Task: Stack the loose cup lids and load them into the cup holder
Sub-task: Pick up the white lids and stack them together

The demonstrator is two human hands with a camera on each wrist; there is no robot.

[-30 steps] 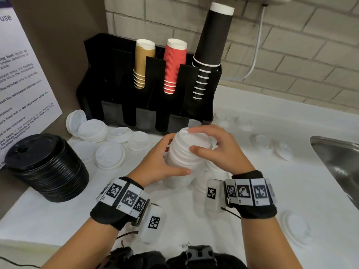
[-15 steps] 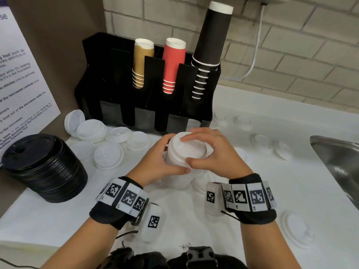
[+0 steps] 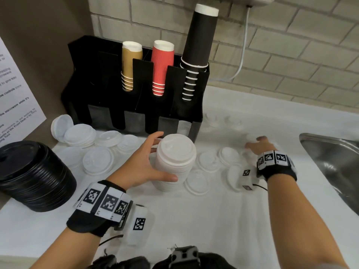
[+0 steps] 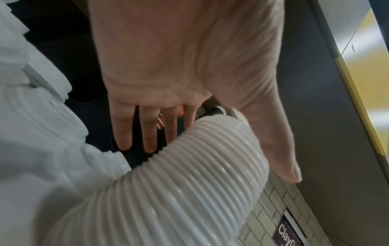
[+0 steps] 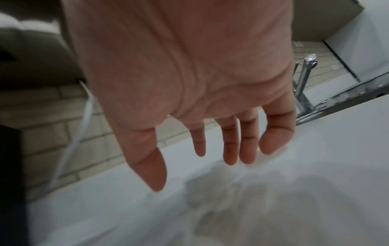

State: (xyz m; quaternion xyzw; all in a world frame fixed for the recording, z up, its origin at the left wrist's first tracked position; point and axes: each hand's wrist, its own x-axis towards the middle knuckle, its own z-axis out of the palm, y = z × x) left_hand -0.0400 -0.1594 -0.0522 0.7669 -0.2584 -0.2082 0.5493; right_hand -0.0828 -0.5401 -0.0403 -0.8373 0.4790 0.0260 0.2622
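At the middle of the white counter [image 3: 194, 220], just in front of the black cup holder [image 3: 108, 105], a tall stack of white lids [image 3: 174, 162] stands upright. The left hand [image 3: 143, 166] cups it from nine o'clock, thumb along the near side and fingers reaching round the far side; the left wrist view shows those fingers nearly straight against the ribbed edges, so it steadies the stack more than it clamps it. Half a second ago both hands were wrapped over the top of this stack, pressing it together; the right hand [image 3: 259, 145] has since let go and swung out toward two o'clock, where it now hovers over blurred loose lids near the sink [image 3: 330, 162]. Its own camera shows it empty, fingers spread and relaxed above the counter. That shift suggests the stack is judged tidy enough for now and the gathering round resumes: another lid is likely to be fetched and added. Many single lids [image 3: 206, 162] still lie flat around the stack, from three o'clock beside it round to a scattered group at ten o'clock [image 3: 98, 161], so the stacking looks only partly done and nothing white has gone into the holder yet. With only one hand bracing it, the tall stack could lean or topple if nudged.
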